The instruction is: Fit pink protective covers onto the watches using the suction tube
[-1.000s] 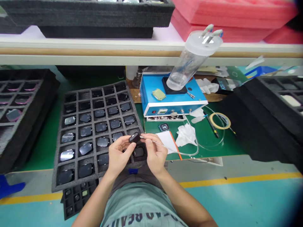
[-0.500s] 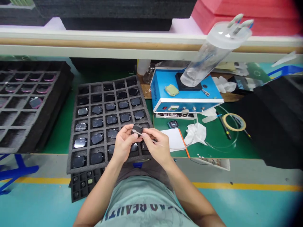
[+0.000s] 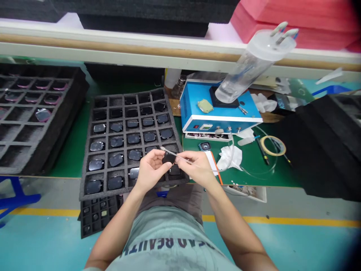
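Observation:
My left hand (image 3: 152,167) is closed on a small black watch case (image 3: 168,157), held over the near right part of the grey foam tray (image 3: 105,146). My right hand (image 3: 199,165) grips a thin pale wand (image 3: 166,150), whose tip points left above the case. Its fingertips are also at the case's right edge, though I cannot tell how firmly they press. A clear tube (image 3: 232,150) runs from near this hand to the blue machine (image 3: 222,122). Dark watch screens (image 3: 133,139) lie in most of the tray's compartments. Fingers partly cover the case.
A stack of foam trays (image 3: 21,141) with pink-edged watch pieces stands left. Right of my hands are a watch (image 3: 204,146), crumpled tissue (image 3: 229,157), a tape roll (image 3: 273,145) and black foam sheets (image 3: 318,146). A shelf edge (image 3: 126,49) crosses above; a clear cylinder (image 3: 241,81) tops the machine.
Both hands have shifted slightly right with the watch case. The case has been turned, so its pale patch no longer shows, and the wand's tip now extends left across it.

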Available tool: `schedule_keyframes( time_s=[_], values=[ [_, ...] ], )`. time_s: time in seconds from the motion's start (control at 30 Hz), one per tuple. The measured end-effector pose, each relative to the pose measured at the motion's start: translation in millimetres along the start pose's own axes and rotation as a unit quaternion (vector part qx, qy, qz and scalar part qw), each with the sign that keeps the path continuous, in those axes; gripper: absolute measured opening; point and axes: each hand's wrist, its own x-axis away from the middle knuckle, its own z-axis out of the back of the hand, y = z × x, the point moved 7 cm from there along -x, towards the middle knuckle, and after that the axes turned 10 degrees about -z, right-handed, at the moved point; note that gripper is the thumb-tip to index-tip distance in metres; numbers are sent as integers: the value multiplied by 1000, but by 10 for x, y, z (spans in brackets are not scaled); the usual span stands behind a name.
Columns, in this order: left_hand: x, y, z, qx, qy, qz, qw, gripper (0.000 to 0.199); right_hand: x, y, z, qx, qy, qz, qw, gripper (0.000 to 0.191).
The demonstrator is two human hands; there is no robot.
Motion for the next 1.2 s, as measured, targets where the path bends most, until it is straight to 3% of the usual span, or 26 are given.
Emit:
schedule_keyframes(
  time_s=[0.07, 0.17, 0.27, 0.33, 0.43, 0.5, 0.57, 0.63, 0.7, 0.8, 0.97, 1.13, 1.2],
  values=[
    [51, 34, -6, -37, 15, -3, 999, 30, -22, 14, -18, 3, 0, -23, 1000, 23],
    [107, 116, 106, -38, 94, -30, 994, 36, -68, -38, 19, 54, 34, -24, 998, 23],
    [111, 195, 288, 4, 149, -36, 988, 45, -133, -83, 67, 192, 45, -30, 980, 23],
    [81, 229, 363, 29, 137, -20, 990, 49, -175, -79, 92, 277, 32, -34, 960, 22],
    [35, 284, 365, 5, 87, -27, 996, 44, -208, -37, 171, 270, 27, -22, 962, 22],
    [22, 304, 250, -116, 19, -51, 992, 31, -194, 6, 268, 217, 49, 4, 975, 25],
    [30, 270, 43, -292, -79, -73, 950, 18, -141, 83, 373, 160, 71, 25, 984, 25],
    [51, 192, -157, -436, -170, -81, 880, 12, -55, 201, 443, 108, 69, 21, 992, 26],
    [65, 134, -279, -505, -225, -82, 829, 17, 60, 319, 478, 78, 64, 4, 995, 28],
    [80, 100, -327, -524, -272, -71, 804, 22, 255, 420, 477, 62, 73, -12, 995, 27],
    [102, 89, -235, -519, -272, -49, 809, 17, 468, 373, 331, 74, 77, 23, 994, 21],
    [17, 178, -99, -429, -154, -63, 888, 20, 455, 272, 201, 120, 79, 55, 988, 18],
    [3, 188, -82, -423, -136, -65, 894, 20, 416, 246, 174, 131, 71, 63, 987, 19]
  ],
)
